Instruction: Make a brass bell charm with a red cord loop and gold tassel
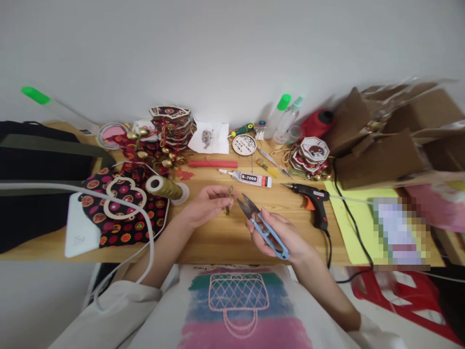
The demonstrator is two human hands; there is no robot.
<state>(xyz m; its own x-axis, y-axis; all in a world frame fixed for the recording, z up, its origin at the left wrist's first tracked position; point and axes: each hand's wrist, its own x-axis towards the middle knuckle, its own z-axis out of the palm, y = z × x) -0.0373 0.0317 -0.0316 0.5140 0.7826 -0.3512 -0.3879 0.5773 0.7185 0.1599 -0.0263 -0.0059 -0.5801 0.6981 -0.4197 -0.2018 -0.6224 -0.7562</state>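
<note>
Gripping snips firmly with the right hand, blades parted; pinching a thin olive cord with the left hand, between thumb and fingers. Both held over the table, just on the near side of the glue, with cord toward the nozzle end and blade tips beside it, apart.

Pale, grained wood all around the glue, most crowded behind it. Left of the glue, an olive spool, then patterned cloth with a white cable looping over, and farthest left a dark bag. Behind the glue to the left, a red stick, brass bells and stacked plaques; more directly behind, a disc and white card, backed by plain grey wall.

Right of the glue, a black glue gun lying flat, then yellow paper partly under a blurred patch. Behind and right, a green-capped bottle and open cardboard boxes. Below table level, well right of the glue, a red stool on pale floor.
</note>
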